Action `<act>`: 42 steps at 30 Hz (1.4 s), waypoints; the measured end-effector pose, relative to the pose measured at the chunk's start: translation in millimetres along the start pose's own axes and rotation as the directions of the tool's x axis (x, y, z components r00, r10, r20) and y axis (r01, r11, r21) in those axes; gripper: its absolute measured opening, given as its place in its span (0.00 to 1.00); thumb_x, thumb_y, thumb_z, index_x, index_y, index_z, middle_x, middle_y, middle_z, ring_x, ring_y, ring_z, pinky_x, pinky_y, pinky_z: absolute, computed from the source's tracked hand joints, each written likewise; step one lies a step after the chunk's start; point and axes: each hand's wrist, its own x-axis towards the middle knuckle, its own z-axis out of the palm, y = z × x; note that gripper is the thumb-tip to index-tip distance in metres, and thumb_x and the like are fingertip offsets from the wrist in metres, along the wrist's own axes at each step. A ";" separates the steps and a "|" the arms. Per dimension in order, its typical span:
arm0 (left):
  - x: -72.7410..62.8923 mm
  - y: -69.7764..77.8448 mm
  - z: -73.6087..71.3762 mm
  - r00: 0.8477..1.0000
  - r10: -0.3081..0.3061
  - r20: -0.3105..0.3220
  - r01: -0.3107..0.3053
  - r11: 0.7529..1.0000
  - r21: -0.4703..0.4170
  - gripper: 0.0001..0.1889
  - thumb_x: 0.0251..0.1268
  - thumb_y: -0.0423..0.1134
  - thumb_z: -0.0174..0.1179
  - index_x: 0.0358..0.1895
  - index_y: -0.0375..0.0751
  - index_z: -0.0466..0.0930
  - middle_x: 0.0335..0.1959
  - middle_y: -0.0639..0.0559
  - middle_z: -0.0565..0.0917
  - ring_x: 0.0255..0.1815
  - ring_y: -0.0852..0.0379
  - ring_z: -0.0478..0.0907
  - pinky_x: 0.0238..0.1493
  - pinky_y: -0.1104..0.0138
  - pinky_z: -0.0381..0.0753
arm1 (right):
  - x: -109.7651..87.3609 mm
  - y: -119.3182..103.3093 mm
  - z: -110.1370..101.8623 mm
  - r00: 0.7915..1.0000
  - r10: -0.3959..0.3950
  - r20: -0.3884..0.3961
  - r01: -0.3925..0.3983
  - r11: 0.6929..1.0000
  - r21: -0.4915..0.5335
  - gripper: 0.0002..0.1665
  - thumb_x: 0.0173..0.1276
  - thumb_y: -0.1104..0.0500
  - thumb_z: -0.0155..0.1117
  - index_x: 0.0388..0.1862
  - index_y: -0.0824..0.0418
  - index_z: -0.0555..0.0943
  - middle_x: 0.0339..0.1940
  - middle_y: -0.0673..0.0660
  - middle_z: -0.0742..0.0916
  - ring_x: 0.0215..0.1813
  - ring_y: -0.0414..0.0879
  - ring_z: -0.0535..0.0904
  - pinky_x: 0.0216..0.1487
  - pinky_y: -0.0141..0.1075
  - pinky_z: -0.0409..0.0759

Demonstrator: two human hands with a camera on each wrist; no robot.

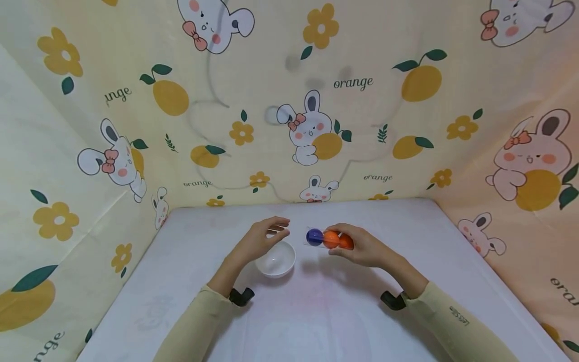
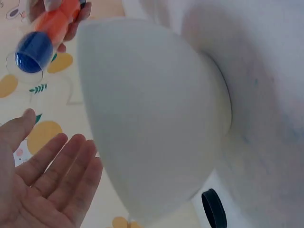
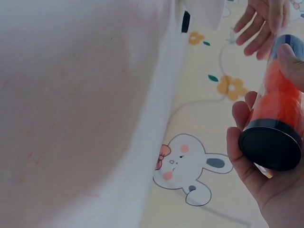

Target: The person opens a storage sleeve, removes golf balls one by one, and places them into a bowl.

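Note:
My right hand grips a clear tube with a black end cap. Inside it sit a dark blue ball and two orange balls in a row. The tube lies nearly level above the table, its blue-ball end toward my left hand. That hand hovers just over a white bowl, fingers extended and slightly apart, holding nothing. In the left wrist view the bowl fills the middle, and the palm shows beside it.
A small black ring-like piece shows near the bowl in the left wrist view. The white-covered table meets a cloth backdrop printed with rabbits and oranges. Black wrist devices sit at both cuffs.

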 end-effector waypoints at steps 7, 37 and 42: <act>-0.2 10.9 6.6 0.999 0.023 0.048 -0.021 0.999 -0.034 0.24 0.80 0.51 0.65 0.72 0.46 0.79 0.68 0.47 0.84 0.66 0.48 0.84 0.69 0.52 0.83 | 1.7 -3.6 -0.1 1.000 0.008 0.000 -0.008 1.000 -0.005 0.32 0.70 0.48 0.80 0.69 0.52 0.81 0.63 0.52 0.87 0.59 0.49 0.83 0.63 0.50 0.86; -11.8 26.6 20.5 0.992 0.107 0.064 -0.106 0.994 -0.018 0.23 0.74 0.46 0.71 0.68 0.47 0.81 0.60 0.46 0.88 0.56 0.54 0.88 0.62 0.61 0.87 | -0.4 -14.5 -0.3 1.000 -0.031 0.006 0.031 0.993 -0.114 0.31 0.67 0.50 0.82 0.66 0.50 0.82 0.55 0.46 0.88 0.50 0.42 0.83 0.54 0.43 0.87; -13.3 27.5 19.9 0.991 0.115 0.069 -0.113 0.993 -0.029 0.23 0.74 0.45 0.71 0.68 0.46 0.81 0.60 0.46 0.88 0.57 0.52 0.88 0.63 0.57 0.87 | -0.6 -15.7 -1.2 0.998 -0.066 -0.022 0.062 0.985 -0.158 0.31 0.64 0.53 0.85 0.65 0.50 0.83 0.52 0.45 0.89 0.48 0.42 0.83 0.50 0.42 0.87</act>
